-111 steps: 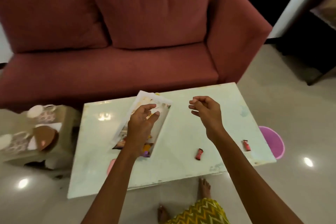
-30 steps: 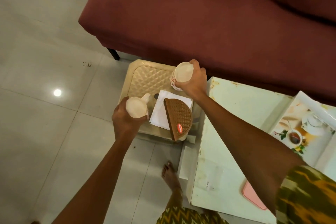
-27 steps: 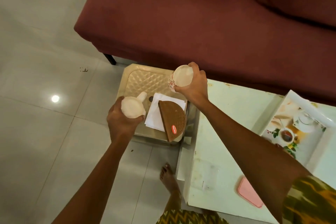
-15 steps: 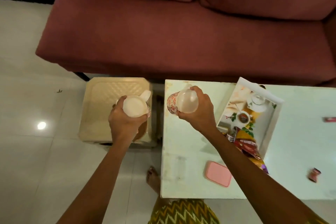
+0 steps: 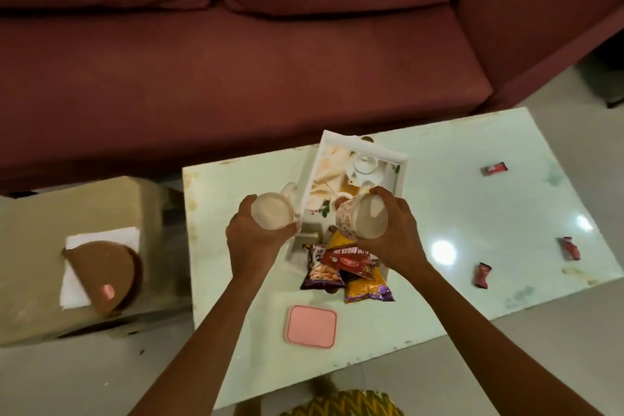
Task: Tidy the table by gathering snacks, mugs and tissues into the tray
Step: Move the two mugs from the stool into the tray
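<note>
Status: mug step under way, not finished.

- Left hand (image 5: pixel 256 241) has its fingers curled round a plain mug (image 5: pixel 273 211). This mug hangs above the table (image 5: pixel 456 186), just left of the left wall of the tray (image 5: pixel 312 167).
- Right hand (image 5: pixel 393 238) grips a patterned mug (image 5: pixel 366 218), tilted, over the middle of the tray. I cannot tell whether it touches the tray floor. Judged: neither mug is set down yet.

Done, as far as visible: snack packets (image 5: pixel 344 263) lie piled at the near end of the tray and overhang toward the near table edge. Whether they sit fully inside is hidden by the hands.

Left to do:
- Set both mugs in the far half of the tray, which looks free.
- Three wrapped candies, well apart from the tray on the right side of the table: far (image 5: pixel 494 168), right (image 5: pixel 570 247), near (image 5: pixel 482 275).
- Tissues (image 5: pixel 101 238) are off the table, on the stool (image 5: pixel 40 223) at left, partly under a brown holder (image 5: pixel 104 275).
- A pink box (image 5: pixel 311 326) sits near the near edge. It is unclear whether it counts as a snack.

Estimate: roughly halfway.
</note>
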